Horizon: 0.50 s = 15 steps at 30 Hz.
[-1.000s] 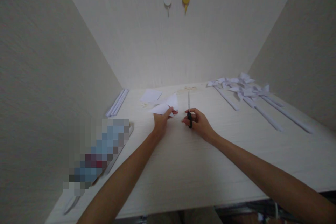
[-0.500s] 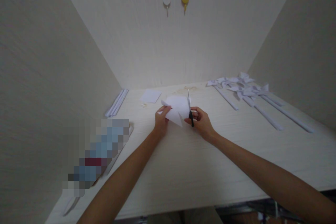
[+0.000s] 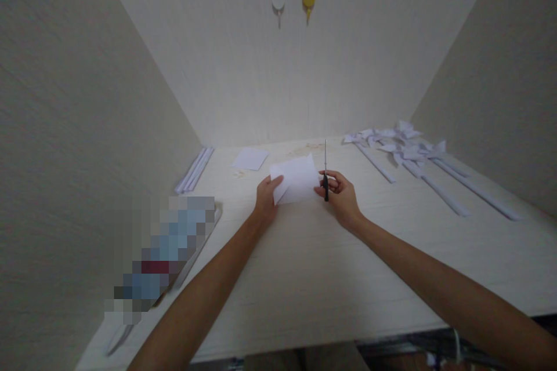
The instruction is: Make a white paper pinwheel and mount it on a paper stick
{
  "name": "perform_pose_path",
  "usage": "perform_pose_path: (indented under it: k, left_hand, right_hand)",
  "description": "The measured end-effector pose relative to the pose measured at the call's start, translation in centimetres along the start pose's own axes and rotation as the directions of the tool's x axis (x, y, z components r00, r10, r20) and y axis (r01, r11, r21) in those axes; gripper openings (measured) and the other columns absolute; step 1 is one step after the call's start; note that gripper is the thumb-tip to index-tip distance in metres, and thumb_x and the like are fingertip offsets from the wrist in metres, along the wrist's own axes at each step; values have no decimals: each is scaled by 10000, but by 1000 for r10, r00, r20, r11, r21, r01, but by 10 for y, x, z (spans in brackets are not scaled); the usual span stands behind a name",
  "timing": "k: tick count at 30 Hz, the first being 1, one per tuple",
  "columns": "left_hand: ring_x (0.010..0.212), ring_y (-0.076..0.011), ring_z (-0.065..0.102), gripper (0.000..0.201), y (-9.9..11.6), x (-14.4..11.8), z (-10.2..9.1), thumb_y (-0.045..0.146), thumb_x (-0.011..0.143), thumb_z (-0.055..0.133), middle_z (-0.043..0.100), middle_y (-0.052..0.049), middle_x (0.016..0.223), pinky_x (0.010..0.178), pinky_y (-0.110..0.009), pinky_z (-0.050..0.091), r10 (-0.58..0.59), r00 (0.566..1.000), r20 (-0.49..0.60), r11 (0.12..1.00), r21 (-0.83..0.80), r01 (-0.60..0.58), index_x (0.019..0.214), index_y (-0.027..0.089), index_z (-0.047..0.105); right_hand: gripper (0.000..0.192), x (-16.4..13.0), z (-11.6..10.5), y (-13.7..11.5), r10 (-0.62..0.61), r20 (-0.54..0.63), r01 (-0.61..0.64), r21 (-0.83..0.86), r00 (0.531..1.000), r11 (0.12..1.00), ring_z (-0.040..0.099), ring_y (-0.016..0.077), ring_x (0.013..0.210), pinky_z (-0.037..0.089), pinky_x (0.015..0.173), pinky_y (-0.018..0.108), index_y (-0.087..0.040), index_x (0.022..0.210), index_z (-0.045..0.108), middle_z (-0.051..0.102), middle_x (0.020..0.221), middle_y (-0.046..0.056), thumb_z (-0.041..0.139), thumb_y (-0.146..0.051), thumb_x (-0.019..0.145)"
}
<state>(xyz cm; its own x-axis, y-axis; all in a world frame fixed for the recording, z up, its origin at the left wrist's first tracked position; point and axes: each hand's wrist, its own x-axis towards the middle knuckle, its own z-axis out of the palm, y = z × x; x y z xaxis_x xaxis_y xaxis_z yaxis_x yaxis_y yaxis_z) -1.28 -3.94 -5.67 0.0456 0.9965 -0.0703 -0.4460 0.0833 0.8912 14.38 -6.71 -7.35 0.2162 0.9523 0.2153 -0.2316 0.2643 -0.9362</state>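
Paper [image 3: 298, 182] held up over the middle of the table [image 3: 331, 266], spread between both hands. Left hand [image 3: 265, 200] pinches its left edge, thumb on top. Right hand [image 3: 342, 194] touches its right edge and grips scissors [image 3: 325, 171], blades closed and pointing up and away. Flat sheet [image 3: 250, 158] lies beyond the left hand. Paper rods [image 3: 195, 169] rest against the left wall. Pinwheels [image 3: 409, 153] are piled far right. Two hooks [image 3: 293, 0] on the back wall.

Two bare forearms, no sleeves, left hand [image 3: 266, 200] & right hand [image 3: 343, 197] w/o gloves, rings
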Motion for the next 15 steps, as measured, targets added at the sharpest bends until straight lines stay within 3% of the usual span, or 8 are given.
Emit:
perform_pose_path:
  k: [6,9,12,15]
  left_hand:
    - [696,-184,611,317,-6,-8,5,193,508,703,672,-88,799,693,-314,465,-51,972,229,994,102,28,802,99,628]
    - [697,-176,613,324,-7,-12,6,195,502,714,672,-89,818,685,-308,471,-110,954,278,987,146,72,804,108,635]
    - [678,-166,611,301,-9,-13,7,209,499,719,674,-81,799,659,-300,479,-80,967,241,988,148,45,774,115,642]
    - [617,-141,601,235,-12,-11,6,238,522,710,669,-61,719,620,-278,481,3,995,104,991,132,-17,706,108,643]
  right_hand:
    - [404,3,-3,-6,121,-108,-96,212,987,972,476,43,502,340,426,156,-218,861,561,537,656,-66,706,-181,485]
    - [388,4,-5,-7,136,-123,-104,238,983,966,427,26,450,277,359,143,-222,846,566,504,642,-74,705,-185,486]
    - [363,6,-6,-6,149,-138,-110,256,979,960,398,25,427,233,328,146,-221,833,562,479,609,-79,701,-203,498]
    - [336,6,-5,-6,169,-132,-122,306,977,944,431,31,456,281,353,143,-206,809,561,490,601,-75,702,-216,504]
